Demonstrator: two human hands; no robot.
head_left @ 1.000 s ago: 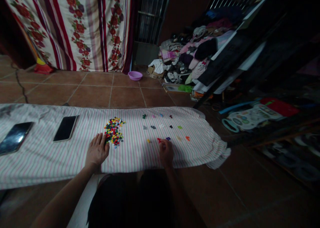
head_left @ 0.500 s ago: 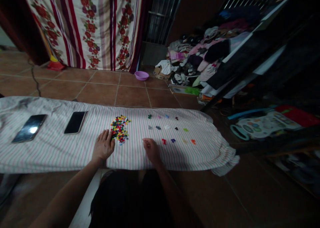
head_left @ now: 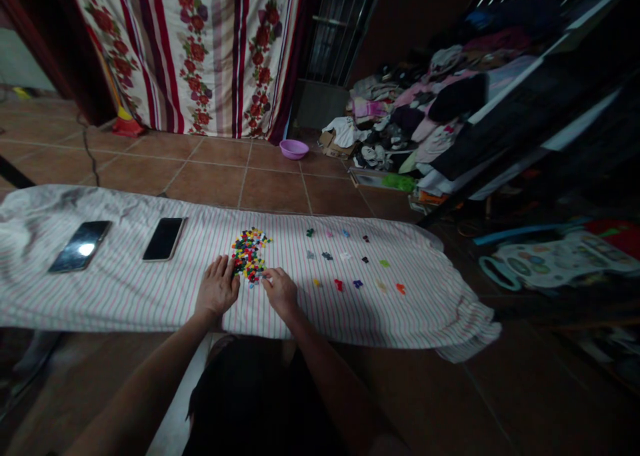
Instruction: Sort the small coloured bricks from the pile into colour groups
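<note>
A pile of small multicoloured pieces [head_left: 250, 251] lies on a striped cloth [head_left: 200, 296]. My left hand [head_left: 219, 288] rests flat with fingers spread at the pile's lower left edge. At its lower right edge my right hand [head_left: 280, 291] has thumb and forefinger together; whatever is between them is too small to make out. To the right, small single-colour groups sit in rows, among them green [head_left: 310, 232], grey [head_left: 310, 255], yellow [head_left: 317, 282], red [head_left: 339, 285], dark blue [head_left: 357, 283], lime [head_left: 384, 263] and orange [head_left: 401, 288].
Two phones, one at far left [head_left: 80, 247] and one nearer the pile [head_left: 163, 239], lie on the cloth. Beyond it are a purple basin [head_left: 294, 150], a floral curtain [head_left: 220, 56] and heaped clothes [head_left: 400, 116]. A toy panel [head_left: 555, 263] stands at right.
My right hand has moved left to the pile's edge, uncovering the yellow group. My left hand stays beside the pile. The whole view has shifted slightly.
</note>
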